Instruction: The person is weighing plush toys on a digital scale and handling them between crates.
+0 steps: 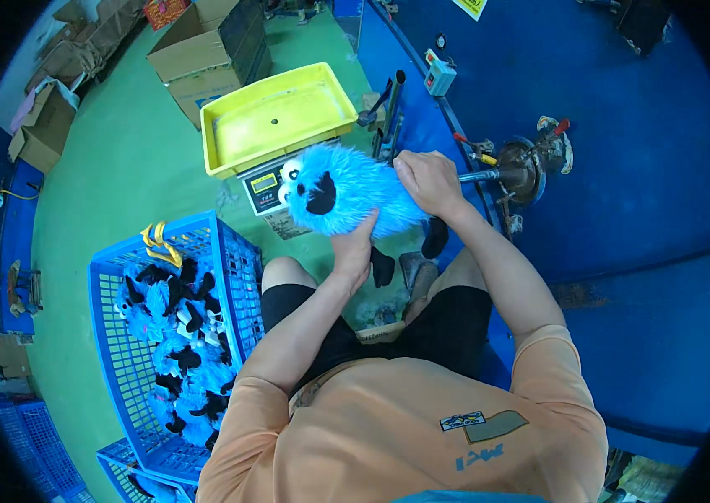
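A furry blue plush toy with white eyes and a black mouth lies sideways in front of me, its head to the left. My left hand grips its underside near the middle. At its right end my right hand is closed on the fur. Just beyond that hand a metal tube sticks out of the blue machine; whether its tip is inside the toy is hidden by my hand. Black feet dangle below the toy.
A yellow tray rests on a weighing scale behind the toy. To my left stands a blue crate holding several similar plush pieces. Cardboard boxes sit farther back on the green floor. Metal pipes stand beside the machine.
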A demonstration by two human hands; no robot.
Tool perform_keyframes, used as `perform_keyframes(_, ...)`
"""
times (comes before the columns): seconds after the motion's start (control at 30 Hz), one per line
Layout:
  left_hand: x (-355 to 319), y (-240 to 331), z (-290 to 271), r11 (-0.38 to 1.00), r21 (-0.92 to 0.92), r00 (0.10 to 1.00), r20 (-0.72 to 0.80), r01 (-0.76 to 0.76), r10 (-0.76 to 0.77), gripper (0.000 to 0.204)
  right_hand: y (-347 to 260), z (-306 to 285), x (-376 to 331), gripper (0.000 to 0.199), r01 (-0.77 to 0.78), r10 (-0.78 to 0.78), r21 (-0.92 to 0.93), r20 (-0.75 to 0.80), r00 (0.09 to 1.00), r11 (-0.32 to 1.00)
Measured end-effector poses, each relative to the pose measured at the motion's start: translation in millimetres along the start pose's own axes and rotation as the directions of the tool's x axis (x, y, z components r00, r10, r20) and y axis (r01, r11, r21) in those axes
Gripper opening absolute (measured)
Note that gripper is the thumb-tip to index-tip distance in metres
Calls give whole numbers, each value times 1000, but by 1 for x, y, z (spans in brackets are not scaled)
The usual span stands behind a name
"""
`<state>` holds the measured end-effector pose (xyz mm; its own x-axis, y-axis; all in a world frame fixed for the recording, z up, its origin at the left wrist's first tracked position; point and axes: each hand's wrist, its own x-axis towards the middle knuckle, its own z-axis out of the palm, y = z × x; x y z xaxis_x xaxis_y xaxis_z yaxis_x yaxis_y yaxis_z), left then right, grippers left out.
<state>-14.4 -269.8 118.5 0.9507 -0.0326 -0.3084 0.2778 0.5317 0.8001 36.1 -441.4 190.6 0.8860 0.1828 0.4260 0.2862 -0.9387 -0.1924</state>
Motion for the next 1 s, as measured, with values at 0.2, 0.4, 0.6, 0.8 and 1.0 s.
perform_keyframes(0.2, 2, 19, 1, 996, 38, 993, 92, 77, -81, 37, 1, 1, 1, 26, -48, 48, 25, 17, 999, 999)
perform_keyframes(0.4, 5, 21, 2, 990, 39, 989, 60, 136, -139, 38, 0, 2, 2, 26, -67, 67, 11, 36, 997, 998)
perform_keyframes(0.6, 2, 24, 2, 994, 71, 994, 58, 84, -88, 41, 2, 4, 3, 26, -16, 23, 116, -59, 998, 993)
perform_keyframes(0.8, 3, 31, -4, 999, 41, 999, 42, 27, -29, 44, -7, 5, 7, 25, -10, 16, 147, -46, 999, 989)
perform_keyframes(1.0, 4, 35, -6, 1000, -2, 999, 22, -30, 30, 45, -13, 6, 9, 24, -13, 19, 177, -30, 999, 984)
